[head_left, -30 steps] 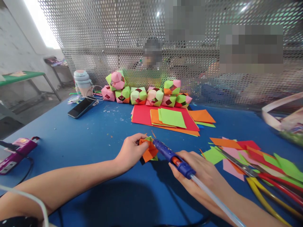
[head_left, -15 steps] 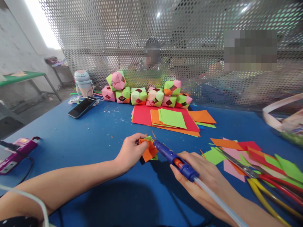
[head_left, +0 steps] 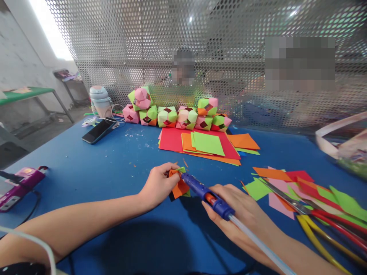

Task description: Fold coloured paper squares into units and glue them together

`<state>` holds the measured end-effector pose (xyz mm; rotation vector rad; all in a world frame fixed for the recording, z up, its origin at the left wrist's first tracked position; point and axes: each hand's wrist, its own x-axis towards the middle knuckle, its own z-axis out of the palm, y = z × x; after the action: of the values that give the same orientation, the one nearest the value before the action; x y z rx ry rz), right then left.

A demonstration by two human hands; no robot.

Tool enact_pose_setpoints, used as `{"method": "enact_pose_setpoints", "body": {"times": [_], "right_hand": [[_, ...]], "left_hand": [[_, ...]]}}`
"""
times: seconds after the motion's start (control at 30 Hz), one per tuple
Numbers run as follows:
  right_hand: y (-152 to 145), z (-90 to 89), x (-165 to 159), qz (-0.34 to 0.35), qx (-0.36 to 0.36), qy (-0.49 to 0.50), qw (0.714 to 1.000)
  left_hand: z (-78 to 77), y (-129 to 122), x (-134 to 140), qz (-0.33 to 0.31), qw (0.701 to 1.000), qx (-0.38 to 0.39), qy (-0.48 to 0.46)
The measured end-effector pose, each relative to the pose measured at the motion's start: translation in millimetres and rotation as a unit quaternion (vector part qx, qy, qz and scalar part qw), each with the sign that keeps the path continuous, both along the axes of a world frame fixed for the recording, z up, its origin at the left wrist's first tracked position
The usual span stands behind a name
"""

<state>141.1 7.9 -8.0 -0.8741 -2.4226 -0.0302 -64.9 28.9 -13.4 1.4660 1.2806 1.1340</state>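
Pinched between the thumb and fingers of my left hand [head_left: 160, 183] is a small folded paper piece [head_left: 180, 188], orange with green at its edges. My right hand [head_left: 237, 210] grips a blue glue gun [head_left: 208, 194] with a clear glue stick [head_left: 258, 244] trailing out of its back end. The gun's nozzle points left and meets the upper right side of the folded paper, or is very close to it. My left fingers cover part of the paper.
Paper balls [head_left: 168, 116] line the back by a perforated metal screen [head_left: 114, 38]. Stacked coloured sheets [head_left: 209, 143] lie before them. Scissors [head_left: 301, 208] and paper scraps [head_left: 258, 188] are at right. A phone [head_left: 99, 130], a bottle [head_left: 101, 102] and a purple power strip [head_left: 21, 187] are at left.
My right hand has moved the glue gun slightly left, bringing its nozzle nearer the folded paper. My left hand stays almost in place, still holding the paper.
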Motion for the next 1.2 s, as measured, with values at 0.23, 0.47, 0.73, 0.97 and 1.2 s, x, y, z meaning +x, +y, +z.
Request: {"method": "enact_pose_setpoints", "body": {"times": [0.23, 0.47, 0.73, 0.97, 1.2], "right_hand": [[-0.5, -1.5, -0.9, 0.010, -0.015, 0.016, 1.000], [1.0, 0.4, 0.7, 0.003, 0.010, 0.038, 0.999], [0.7, -1.5, 2.8, -0.008, 0.004, 0.032, 0.999], [2.7, 0.6, 3.0, -0.017, 0.000, 0.044, 0.999], [1.9, 2.3, 3.3, -0.005, 0.007, 0.032, 0.999]], "left_hand": [[1.4, -0.2, 0.1, -0.002, 1.000, 0.005, 0.010], [1.3, 0.3, -0.2, 0.013, 1.000, -0.009, 0.006], [-0.5, 0.4, -0.2, 0.010, 1.000, -0.015, -0.006], [0.1, 0.3, -0.6, 0.011, 1.000, -0.027, 0.012], [0.2, 0.4, -0.8, 0.007, 1.000, -0.017, -0.005]]}}
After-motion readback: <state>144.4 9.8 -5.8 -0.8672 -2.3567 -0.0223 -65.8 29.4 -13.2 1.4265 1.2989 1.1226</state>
